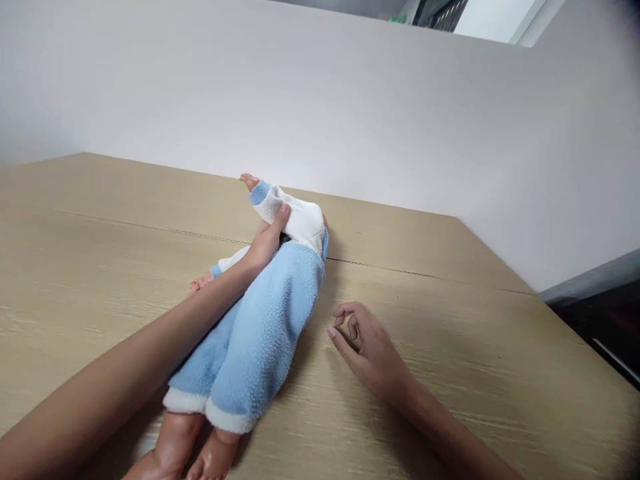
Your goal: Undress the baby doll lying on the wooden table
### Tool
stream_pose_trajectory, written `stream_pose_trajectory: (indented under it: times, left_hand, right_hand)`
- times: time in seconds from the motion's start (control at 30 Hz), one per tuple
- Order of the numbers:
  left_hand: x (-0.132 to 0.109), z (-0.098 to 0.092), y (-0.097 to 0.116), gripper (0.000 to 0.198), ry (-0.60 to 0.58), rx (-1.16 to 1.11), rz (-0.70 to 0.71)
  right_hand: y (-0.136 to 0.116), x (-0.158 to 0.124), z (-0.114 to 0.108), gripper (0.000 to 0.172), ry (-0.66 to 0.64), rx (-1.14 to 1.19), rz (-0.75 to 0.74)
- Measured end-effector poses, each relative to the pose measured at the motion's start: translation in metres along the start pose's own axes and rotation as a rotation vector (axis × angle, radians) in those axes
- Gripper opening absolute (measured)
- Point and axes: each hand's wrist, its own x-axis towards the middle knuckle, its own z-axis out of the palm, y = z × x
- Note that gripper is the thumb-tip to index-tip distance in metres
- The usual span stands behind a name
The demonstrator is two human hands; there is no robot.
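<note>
A baby doll [273, 320] in a blue and white fleece outfit lies tilted on its side on the wooden table, its bare feet toward me. My left hand [270, 237] is closed around the doll's upper body, with the thumb over the white sleeve. One doll arm sticks up past that thumb, and the other rests beyond my wrist. The doll's head is hidden. To the right of the doll, my right hand [363, 343] hovers just over the table, apart from it. Its fingers are loosely curled with a gap to the thumb, and nothing is in them.
The table [440, 320] has a seam running across it and ends at a pale wall [300, 100]. A window-like opening [450, 17] is at the top of the wall. Something dark [600, 313] stands beyond the table's right edge.
</note>
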Motion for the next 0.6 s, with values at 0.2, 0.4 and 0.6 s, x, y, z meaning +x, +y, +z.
stream_pose_trajectory:
  times: [0.2,0.4,0.6]
  left_hand:
    - [-0.008,0.029,0.001,0.056,-0.096,0.264,0.131]
    - [-0.015,0.059,-0.006,0.038,-0.346,0.709,0.289]
    - [-0.039,0.071,0.001,0.041,-0.617,1.106,0.411]
  right_hand:
    - [0.006,0.003,-0.001,0.044,0.037,0.293,0.064]
    - [0.014,0.018,-0.013,0.087,0.114,0.737,0.281]
    - [0.025,0.03,-0.037,0.083,0.006,1.171,0.427]
